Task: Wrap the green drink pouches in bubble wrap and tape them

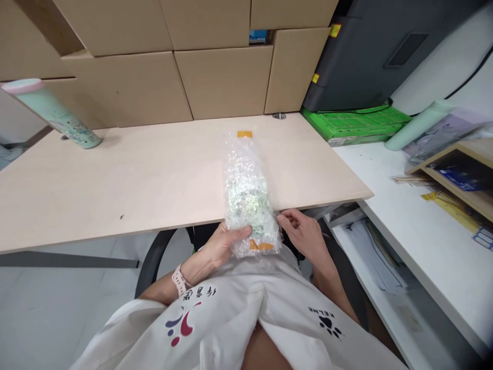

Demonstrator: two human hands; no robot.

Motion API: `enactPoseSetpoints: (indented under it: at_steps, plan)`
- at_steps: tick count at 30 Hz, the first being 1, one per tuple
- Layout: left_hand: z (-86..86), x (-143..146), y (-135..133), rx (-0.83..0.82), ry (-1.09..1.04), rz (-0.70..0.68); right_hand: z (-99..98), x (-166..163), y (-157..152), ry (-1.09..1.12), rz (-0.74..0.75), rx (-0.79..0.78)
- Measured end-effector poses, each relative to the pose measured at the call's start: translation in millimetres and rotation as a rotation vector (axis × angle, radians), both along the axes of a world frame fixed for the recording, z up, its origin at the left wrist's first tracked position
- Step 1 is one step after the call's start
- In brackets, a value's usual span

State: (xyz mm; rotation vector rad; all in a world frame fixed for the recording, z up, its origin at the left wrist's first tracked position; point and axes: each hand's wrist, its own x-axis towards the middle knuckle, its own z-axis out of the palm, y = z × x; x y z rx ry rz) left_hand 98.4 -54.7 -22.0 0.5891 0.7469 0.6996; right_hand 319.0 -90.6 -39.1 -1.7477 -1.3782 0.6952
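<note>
A package wrapped in clear bubble wrap [247,190] lies partly on the wooden tabletop and overhangs its front edge toward my lap. Pale green and white contents show through the wrap, and orange tape [244,134] is stuck at the far end and at the near end. My left hand [225,240] grips the near left part, thumb on top and the other fingers hidden underneath. At the near right side my right hand [300,228] has its thumb and forefinger closed together by the edge of the wrap; whether something thin is between them I cannot make out.
A light green tumbler [63,115] stands at the left of the tabletop [162,174]. Cardboard boxes [227,82] are stacked behind it. To the right are a dark grey machine [370,56], a green paper pack [358,126], a white desk [408,231] and a wooden organizer [462,177].
</note>
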Motion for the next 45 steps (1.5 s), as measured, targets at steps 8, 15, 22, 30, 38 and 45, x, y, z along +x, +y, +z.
enactPoseSetpoints:
  at_steps: [8,15,22,30,38,45]
  plan:
    - [7.1,-6.4,-2.3,0.357,0.042,-0.176,-19.8,-24.1,-3.0,0.890,0.347,0.044]
    - [10.5,-9.0,7.0,0.725,0.393,-0.336,11.8,-29.0,5.4,0.948,0.229,-0.006]
    - [32.4,-39.0,46.8,1.935,1.049,0.445,18.8,-13.5,-1.6,0.740,0.256,0.011]
    - [55.5,-29.6,69.0,1.949,0.900,0.070,24.6,-16.1,-0.7,0.658,0.478,-0.046]
    - [64.8,-30.6,41.0,1.031,0.305,-0.224,39.4,-22.0,-11.0,0.540,0.341,0.128]
    - [35.8,-13.9,26.0,0.635,-0.024,-0.151,47.9,-42.0,15.9,0.519,0.061,0.328]
